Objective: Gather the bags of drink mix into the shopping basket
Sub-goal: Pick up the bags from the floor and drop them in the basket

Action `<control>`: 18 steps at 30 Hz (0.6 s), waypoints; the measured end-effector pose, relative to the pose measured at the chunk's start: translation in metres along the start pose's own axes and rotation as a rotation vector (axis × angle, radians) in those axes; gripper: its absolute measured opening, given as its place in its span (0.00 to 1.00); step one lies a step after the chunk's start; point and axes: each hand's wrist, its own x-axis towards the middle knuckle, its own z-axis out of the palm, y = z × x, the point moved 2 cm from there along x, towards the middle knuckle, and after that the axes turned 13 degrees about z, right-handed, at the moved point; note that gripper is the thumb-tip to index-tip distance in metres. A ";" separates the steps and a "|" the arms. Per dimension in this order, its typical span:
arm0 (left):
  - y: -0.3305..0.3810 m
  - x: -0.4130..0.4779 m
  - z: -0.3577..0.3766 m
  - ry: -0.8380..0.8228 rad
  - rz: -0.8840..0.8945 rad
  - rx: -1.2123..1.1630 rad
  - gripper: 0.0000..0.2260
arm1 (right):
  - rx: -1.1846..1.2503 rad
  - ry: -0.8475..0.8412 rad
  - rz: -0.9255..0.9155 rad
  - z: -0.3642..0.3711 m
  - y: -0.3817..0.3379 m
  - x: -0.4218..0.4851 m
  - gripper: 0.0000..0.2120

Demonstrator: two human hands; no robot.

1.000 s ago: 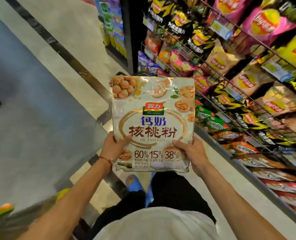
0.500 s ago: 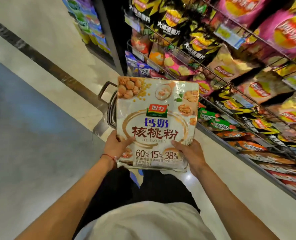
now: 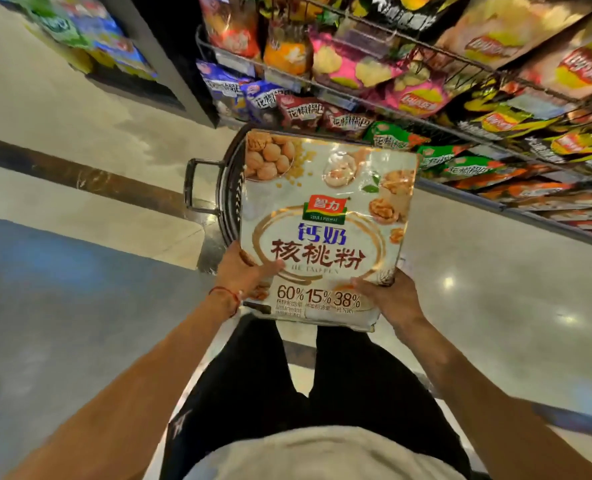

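We see one bag of drink mix point(image 3: 325, 188), a big flat walnut-powder pack, white and gold with walnuts printed at the top and "60% 15% 38%" along the bottom. It's held upright in front of the person with the print facing the camera. The left hand point(image 3: 242, 275) grips the bag's lower left edge, thumb across the front and the other fingers hidden behind. The right hand point(image 3: 391, 299) grips the lower right corner the same way, thumb on the front. Both hands are clamped on the bag, which is in the air and touches nothing else that we can see. There's a red string bracelet point(image 3: 225, 294) on the left wrist. The shopping basket point(image 3: 230, 188) is directly behind the bag, dark and slatted, mostly covered by it. We only get its left wall and a loop handle point(image 3: 192, 185) sticking out to the left, and we can't tell what's inside. So the bag is in front of the basket, not in it. The wire shelf rack point(image 3: 367, 98) runs along the right side, packed with crisp bags point(image 3: 422, 95) in pink, yellow, green and dark red. The glossy pale floor point(image 3: 495, 289) has a dark inlaid strip point(image 3: 80, 174). At the bottom of the view are black trousers point(image 3: 287, 393) and a light shirt point(image 3: 322, 455).
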 end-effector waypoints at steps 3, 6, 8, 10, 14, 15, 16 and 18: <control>-0.006 0.020 -0.007 -0.026 0.012 0.090 0.26 | 0.021 0.035 0.014 0.021 0.008 0.020 0.20; -0.008 0.043 -0.006 -0.041 0.050 0.156 0.25 | -0.044 0.060 -0.028 0.031 0.009 0.050 0.21; -0.011 0.062 -0.002 -0.055 0.089 0.205 0.27 | -0.079 0.060 -0.078 0.034 0.004 0.073 0.23; -0.012 0.084 0.004 -0.056 0.132 0.273 0.30 | -0.089 0.088 -0.133 0.036 -0.004 0.094 0.27; -0.019 0.134 0.020 -0.021 0.196 0.319 0.33 | -0.060 0.125 -0.221 0.040 -0.015 0.146 0.28; -0.023 0.148 0.024 -0.005 0.210 0.316 0.33 | -0.047 0.130 -0.240 0.042 -0.018 0.161 0.27; -0.026 0.159 0.029 0.020 0.214 0.312 0.34 | -0.047 0.140 -0.259 0.044 -0.020 0.177 0.26; -0.036 0.185 0.039 0.055 0.215 0.307 0.32 | -0.045 0.188 -0.281 0.048 -0.022 0.212 0.29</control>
